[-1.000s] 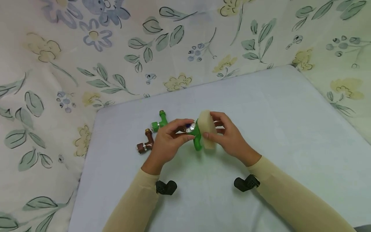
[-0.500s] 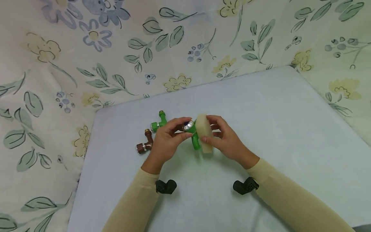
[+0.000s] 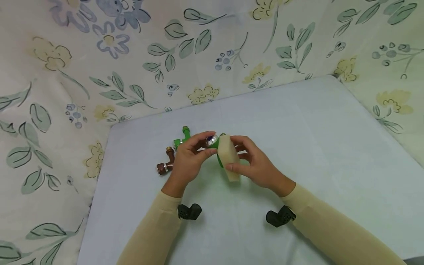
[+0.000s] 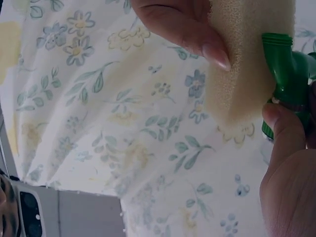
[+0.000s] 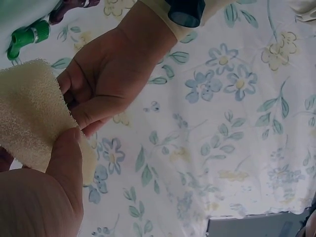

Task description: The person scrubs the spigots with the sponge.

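Observation:
Over the table, my left hand (image 3: 188,160) pinches a green faucet (image 4: 289,74) by its knob end, which has a silver and dark blue cap. My right hand (image 3: 260,165) holds a thick cream sponge (image 3: 229,156) between thumb and fingers. In the head view the sponge covers most of the faucet's right side and its spout. From the left wrist view, the sponge stands right beside the faucet's threaded end; whether they touch everywhere is hidden. The left hand's fingers are close to the sponge in the right wrist view.
A second green faucet (image 3: 186,134) lies behind the left hand, partly covered by it. Nearer, a brown faucet (image 3: 170,158) with a brass end lies left of that hand. A white cloth covers the table (image 3: 318,147), with floral fabric (image 3: 198,73) behind and at the sides.
The sponge has moved left and a little nearer along the faucet, covering more of it. The left hand and its faucet have shifted slightly left. The two lying faucets have stayed put.

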Available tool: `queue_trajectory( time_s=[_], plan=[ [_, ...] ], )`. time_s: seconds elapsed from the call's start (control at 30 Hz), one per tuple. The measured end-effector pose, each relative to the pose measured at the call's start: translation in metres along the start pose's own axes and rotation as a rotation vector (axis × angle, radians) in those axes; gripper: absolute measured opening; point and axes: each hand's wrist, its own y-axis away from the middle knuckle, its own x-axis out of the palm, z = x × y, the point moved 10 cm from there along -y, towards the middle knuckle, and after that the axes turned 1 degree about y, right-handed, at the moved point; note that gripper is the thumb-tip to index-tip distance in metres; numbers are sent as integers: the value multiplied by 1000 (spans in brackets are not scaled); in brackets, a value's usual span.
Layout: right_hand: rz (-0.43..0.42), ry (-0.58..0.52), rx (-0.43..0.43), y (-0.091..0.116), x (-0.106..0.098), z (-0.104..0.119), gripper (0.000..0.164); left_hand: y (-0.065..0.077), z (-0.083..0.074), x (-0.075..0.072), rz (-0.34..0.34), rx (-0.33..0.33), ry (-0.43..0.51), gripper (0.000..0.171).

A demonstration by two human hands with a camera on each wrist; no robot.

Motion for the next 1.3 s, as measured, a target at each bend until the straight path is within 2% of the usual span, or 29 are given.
queue_trajectory(
  time_s=[0.17,0.4,0.63,0.8,0.93,1.17,1.3],
  plan=[
    [-20,36,25,0,-4,-1,63,0,0,1,11,18,23,41],
    [-69,111,82,-1,-15,-10,64,2,20,4,61,24,65,46],
    [-118,153,116,-2,-24,-16,65,3,3,7,74,12,74,43],
    [-141,145,154,0,-28,-23,65,3,-3,8,73,7,77,43],
    [-101,125,134,2,-21,-20,64,3,-3,5,52,0,58,43],
    [-7,55,40,4,-1,-6,62,2,1,-2,-9,-4,21,42],
    [4,61,-9,3,3,1,63,2,2,-4,-35,-5,-2,44]
  ],
)
